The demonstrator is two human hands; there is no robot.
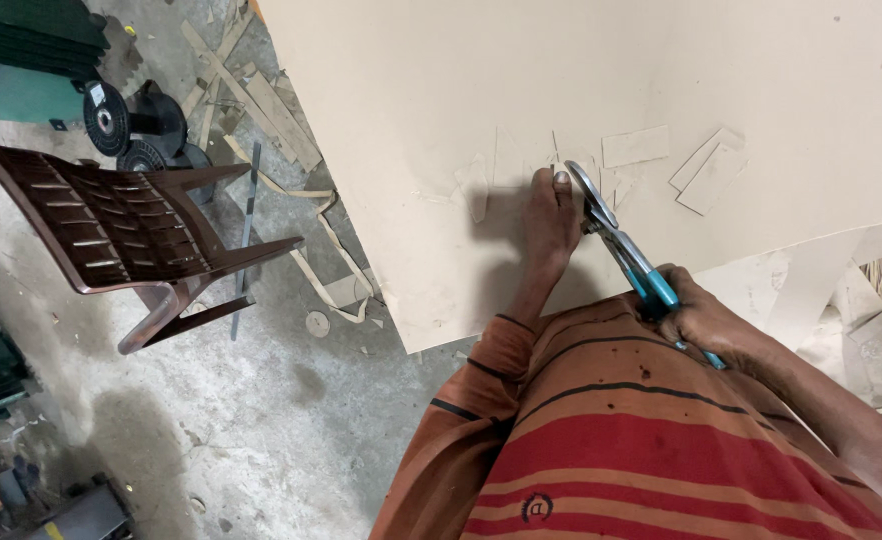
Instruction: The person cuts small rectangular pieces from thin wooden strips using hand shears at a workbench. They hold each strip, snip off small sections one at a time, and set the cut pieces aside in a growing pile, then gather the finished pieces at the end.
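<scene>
The bench point(581, 80) runs out past the top and right edges. The snips point(616, 240) hide their blue handles inside the right hand point(696, 315); what lies between the blades is too small to tell. The chair point(121, 235) covers part of the black spools point(136, 125).

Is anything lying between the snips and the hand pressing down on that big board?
Nothing visible. The snips, held in the right hand, have their blades right beside the left hand on the pale board. The cut offcuts lie off to the side.
</scene>
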